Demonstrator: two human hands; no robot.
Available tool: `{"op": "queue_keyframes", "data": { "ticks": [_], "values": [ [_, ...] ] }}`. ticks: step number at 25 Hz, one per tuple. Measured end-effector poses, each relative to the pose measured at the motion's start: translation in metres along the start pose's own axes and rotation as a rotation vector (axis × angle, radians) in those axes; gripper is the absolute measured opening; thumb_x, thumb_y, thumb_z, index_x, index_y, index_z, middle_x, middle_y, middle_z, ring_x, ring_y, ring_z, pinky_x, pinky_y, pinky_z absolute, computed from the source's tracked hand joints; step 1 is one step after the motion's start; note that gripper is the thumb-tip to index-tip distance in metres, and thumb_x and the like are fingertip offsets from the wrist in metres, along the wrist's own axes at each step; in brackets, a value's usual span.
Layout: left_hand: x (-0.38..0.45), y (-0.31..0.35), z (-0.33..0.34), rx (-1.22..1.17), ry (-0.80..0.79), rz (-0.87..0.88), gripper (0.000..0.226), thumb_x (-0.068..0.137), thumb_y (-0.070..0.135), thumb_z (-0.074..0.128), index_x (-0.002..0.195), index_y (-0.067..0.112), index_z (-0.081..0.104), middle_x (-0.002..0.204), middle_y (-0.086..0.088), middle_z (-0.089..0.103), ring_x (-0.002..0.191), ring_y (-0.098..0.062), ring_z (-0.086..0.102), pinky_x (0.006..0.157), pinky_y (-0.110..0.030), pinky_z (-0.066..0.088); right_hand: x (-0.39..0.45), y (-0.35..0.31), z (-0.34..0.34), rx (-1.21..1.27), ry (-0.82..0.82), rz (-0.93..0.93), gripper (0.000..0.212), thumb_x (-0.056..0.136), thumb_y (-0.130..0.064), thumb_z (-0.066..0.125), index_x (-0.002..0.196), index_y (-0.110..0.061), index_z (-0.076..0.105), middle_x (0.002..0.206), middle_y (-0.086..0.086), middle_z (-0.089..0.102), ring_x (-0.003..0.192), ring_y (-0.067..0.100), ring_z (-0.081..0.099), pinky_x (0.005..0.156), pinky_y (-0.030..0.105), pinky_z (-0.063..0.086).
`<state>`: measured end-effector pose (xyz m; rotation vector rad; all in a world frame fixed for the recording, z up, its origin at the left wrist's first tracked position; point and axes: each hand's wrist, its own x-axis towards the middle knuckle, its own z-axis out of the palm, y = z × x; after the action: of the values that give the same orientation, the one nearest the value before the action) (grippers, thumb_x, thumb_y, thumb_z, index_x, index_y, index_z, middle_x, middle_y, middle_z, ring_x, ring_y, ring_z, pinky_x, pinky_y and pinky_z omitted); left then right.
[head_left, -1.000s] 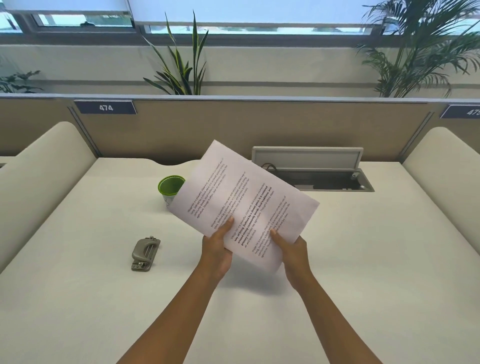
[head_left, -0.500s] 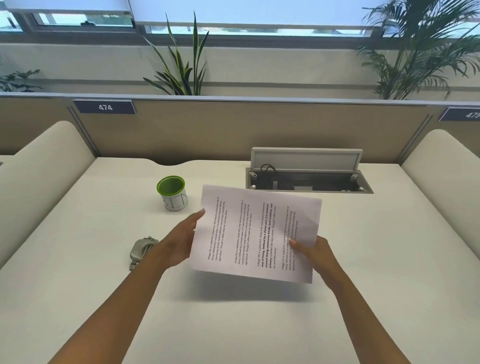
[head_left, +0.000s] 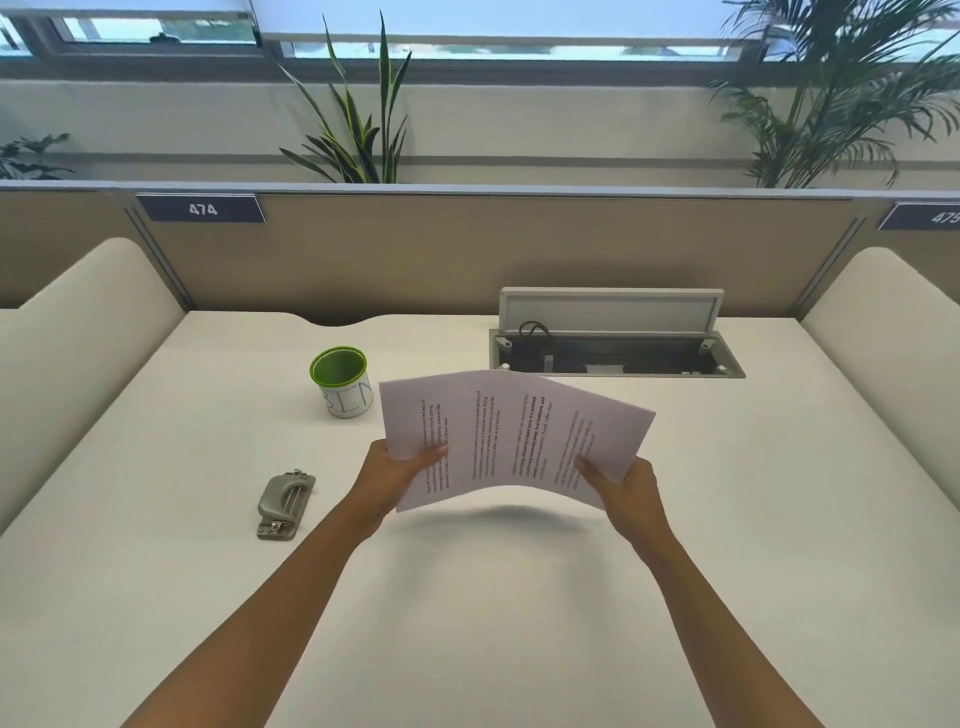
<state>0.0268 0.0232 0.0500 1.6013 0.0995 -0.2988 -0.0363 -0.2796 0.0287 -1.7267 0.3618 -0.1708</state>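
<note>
A printed white sheet of paper (head_left: 511, 436) hangs above the middle of the white desk (head_left: 467, 597), turned sideways and bowed upward in its middle. My left hand (head_left: 397, 475) pinches its left edge, thumb on top. Its right edge sits in a pinch of my right hand (head_left: 626, 486). A grey metal hole punch (head_left: 284, 505) lies on the desk left of my left forearm.
A white cup with a green rim (head_left: 343, 380) stands just beyond the paper's left corner. An open cable hatch (head_left: 613, 343) with a raised lid sits at the back right. Padded side dividers (head_left: 78, 353) and a tan back panel (head_left: 467, 249) bound the desk.
The sheet has turned from tilted to sideways and now bows upward. My left hand went from the bottom edge out to the left edge and pinched it; my right hand shifted right.
</note>
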Motion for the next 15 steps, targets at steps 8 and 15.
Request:
{"op": "queue_keyframes", "data": {
  "ticks": [8, 15],
  "values": [
    [-0.013, -0.042, 0.003, -0.001, 0.015, -0.022, 0.039, 0.08, 0.014, 0.083, 0.117, 0.017, 0.07, 0.114, -0.003, 0.076, 0.104, -0.019, 0.071, 0.093, -0.037, 0.055, -0.014, 0.035, 0.005, -0.066, -0.042, 0.074, 0.035, 0.089, -0.025, 0.073, 0.118, -0.006, 0.07, 0.109, 0.007, 0.075, 0.096, 0.023, 0.071, 0.081, 0.03, 0.056],
    [-0.012, -0.049, -0.001, -0.016, -0.005, -0.019, 0.035, 0.078, 0.014, 0.084, 0.109, 0.025, 0.072, 0.107, 0.008, 0.078, 0.099, -0.01, 0.073, 0.082, -0.025, 0.054, -0.016, 0.043, 0.002, -0.042, -0.043, 0.108, 0.03, 0.09, -0.025, 0.072, 0.115, -0.009, 0.071, 0.107, 0.003, 0.076, 0.096, 0.019, 0.071, 0.08, 0.027, 0.054]
  ]
}}
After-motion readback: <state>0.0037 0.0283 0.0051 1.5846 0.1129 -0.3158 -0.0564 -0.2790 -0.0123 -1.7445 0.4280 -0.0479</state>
